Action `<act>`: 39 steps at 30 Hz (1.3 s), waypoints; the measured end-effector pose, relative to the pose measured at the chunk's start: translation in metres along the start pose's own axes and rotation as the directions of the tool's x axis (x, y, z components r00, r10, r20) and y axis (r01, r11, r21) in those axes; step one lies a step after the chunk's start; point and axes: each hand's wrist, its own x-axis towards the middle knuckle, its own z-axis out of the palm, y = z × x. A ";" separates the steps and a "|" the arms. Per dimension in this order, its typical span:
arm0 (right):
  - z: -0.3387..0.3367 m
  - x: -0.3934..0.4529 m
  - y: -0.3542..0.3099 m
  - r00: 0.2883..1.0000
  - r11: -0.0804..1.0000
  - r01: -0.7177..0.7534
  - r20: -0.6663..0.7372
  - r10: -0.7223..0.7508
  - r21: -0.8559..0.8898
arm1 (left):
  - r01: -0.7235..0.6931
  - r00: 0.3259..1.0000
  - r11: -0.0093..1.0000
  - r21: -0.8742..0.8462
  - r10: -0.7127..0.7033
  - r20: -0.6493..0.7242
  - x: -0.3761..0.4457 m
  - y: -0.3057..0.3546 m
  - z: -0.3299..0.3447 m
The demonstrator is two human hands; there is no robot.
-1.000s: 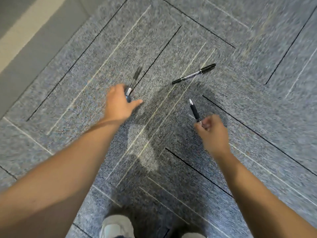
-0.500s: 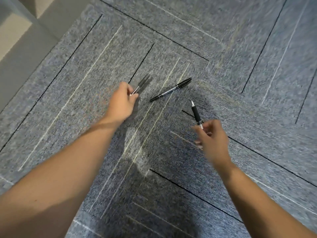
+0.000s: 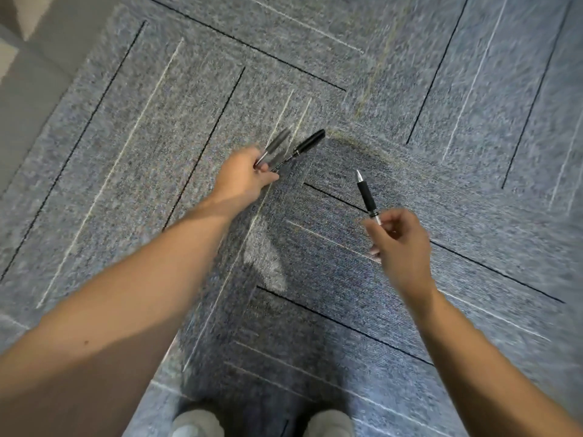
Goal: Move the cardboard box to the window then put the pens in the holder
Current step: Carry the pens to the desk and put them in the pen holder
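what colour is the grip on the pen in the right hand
Black, on the pen with a silver tip, held by the right hand; head view.

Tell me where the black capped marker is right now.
In the head view the black marker is centre-left, at the left hand beside a grey pen; whether it is gripped is unclear.

Floor: blue-grey carpet tiles (image 3: 410,74) fill nearly the whole view, laid at differing angles.
Pattern: thin black lines (image 3: 202,149) and pale lines (image 3: 107,181) run across each tile.
Far left corner: a plain grey strip (image 3: 28,89) borders the carpet, with a beige patch (image 3: 34,11) beyond it.
Light: a dark shadow (image 3: 315,310) lies over the near middle, around one bright patch (image 3: 265,260).
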 end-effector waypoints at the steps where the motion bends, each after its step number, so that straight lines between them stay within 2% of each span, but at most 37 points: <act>1: -0.007 -0.009 -0.014 1.000 1.000 -0.001 -0.006 0.001 0.009 | -0.008 1.000 0.997 -0.072 0.009 0.015 -0.017 0.010 -0.010; 3: -0.023 -0.029 -0.051 1.000 1.000 0.001 -0.016 -0.001 0.025 | -0.017 0.999 0.989 -0.145 0.023 0.044 -0.055 0.037 -0.034; 7: -0.069 -0.077 -0.145 0.998 0.998 -0.010 -0.054 0.013 0.055 | -0.096 0.989 0.985 -0.141 0.111 0.100 -0.128 0.120 -0.098; 11: -0.135 -0.134 -0.251 0.999 0.995 0.023 -0.048 -0.019 0.101 | -0.141 0.982 0.969 -0.201 0.163 0.093 -0.204 0.223 -0.167; 14: -0.195 -0.171 -0.337 0.997 0.993 0.041 -0.076 -0.033 0.114 | -0.234 0.964 0.947 -0.222 0.256 0.072 -0.261 0.311 -0.221; 19: -0.302 -0.218 -0.461 0.975 0.980 0.159 -0.173 -0.137 0.122 | -0.355 0.932 0.908 -0.222 0.363 -0.007 -0.334 0.447 -0.287; 24: -0.407 -0.253 -0.524 0.917 0.962 0.255 -0.339 -0.209 0.094 | -0.509 0.855 0.830 -0.229 0.518 -0.022 -0.382 0.568 -0.297; 27: -0.466 -0.275 -0.531 0.862 0.960 0.270 -0.464 -0.205 0.076 | -0.549 0.807 0.796 -0.255 0.585 0.087 -0.395 0.630 -0.271; 31: -0.537 -0.293 -0.523 0.770 0.983 0.184 -0.624 -0.131 0.021 | -0.587 0.710 0.751 -0.302 0.657 0.254 -0.399 0.696 -0.224; 35: -0.607 -0.298 -0.515 0.622 0.999 0.053 -0.782 -0.034 -0.002 | -0.585 0.607 0.715 -0.383 0.699 0.378 -0.391 0.768 -0.178; 39: -0.671 -0.296 -0.510 0.407 0.999 -0.043 -0.913 0.023 0.006 | -0.611 0.485 0.690 -0.389 0.714 0.505 -0.374 0.834 -0.140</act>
